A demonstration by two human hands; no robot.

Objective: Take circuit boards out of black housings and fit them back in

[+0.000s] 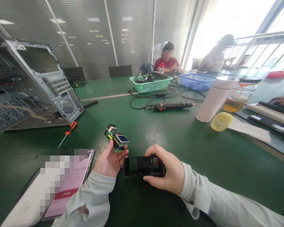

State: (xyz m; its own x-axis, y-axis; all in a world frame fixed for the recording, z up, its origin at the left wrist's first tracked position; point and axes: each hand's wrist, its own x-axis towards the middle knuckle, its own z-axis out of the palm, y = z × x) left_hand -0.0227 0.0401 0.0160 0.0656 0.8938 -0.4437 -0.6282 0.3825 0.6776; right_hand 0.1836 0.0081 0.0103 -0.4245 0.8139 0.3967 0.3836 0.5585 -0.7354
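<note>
On the table [227, 167], a basket [152, 86] holds cables [148, 78] beyond both hands [171, 171].

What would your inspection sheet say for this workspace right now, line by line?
Surface: green tabletop, with a pale strip across it.
Job's things: circuit board with a small screen; black housing with openings.
Grips: left grip holds the circuit board; right grip holds the housing's right end.
Clutter: orange-handled screwdriver, pink-screened device, open computer case, black corded tool, pale bottle.
Cables: black cable looping behind the corded tool; more in the green basket.
Surroundings: person in red and another person seated beyond; another person's hand at the right edge.
</note>
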